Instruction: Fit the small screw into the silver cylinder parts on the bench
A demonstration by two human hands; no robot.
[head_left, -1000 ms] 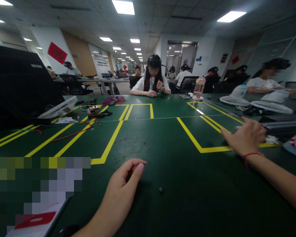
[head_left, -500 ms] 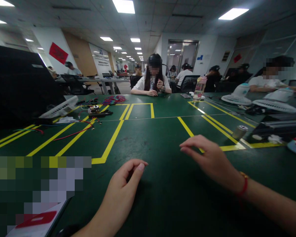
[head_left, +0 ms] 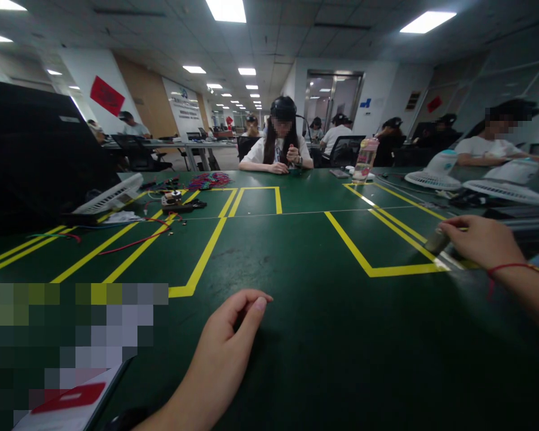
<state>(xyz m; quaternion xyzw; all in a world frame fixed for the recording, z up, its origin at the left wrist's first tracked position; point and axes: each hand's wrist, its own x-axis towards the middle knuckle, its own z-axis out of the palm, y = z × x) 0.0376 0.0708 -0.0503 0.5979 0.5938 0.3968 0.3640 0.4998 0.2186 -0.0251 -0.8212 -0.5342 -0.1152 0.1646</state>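
Note:
My left hand (head_left: 227, 344) rests on the green table mat (head_left: 305, 335) near the front edge. Its fingers are curled in with the thumb against the forefinger, and whatever lies inside is hidden. My right hand (head_left: 483, 242), a red string on its wrist, is out at the right. Its fingertips are closed on the end of a small metal cylinder (head_left: 435, 242), which lies by the corner of a yellow taped rectangle (head_left: 372, 271).
A white card with a red label (head_left: 67, 402) lies at the front left. Red wires and small parts (head_left: 173, 203), a white fan (head_left: 110, 196) and a black monitor (head_left: 36, 155) are at the left, with more fans (head_left: 498, 188) at the right. People sit across the table.
My right hand swept in to the middle of the table, then back out right to the metal cylinder. A small black piece seen on the mat a second ago no longer shows. My left hand stayed still.

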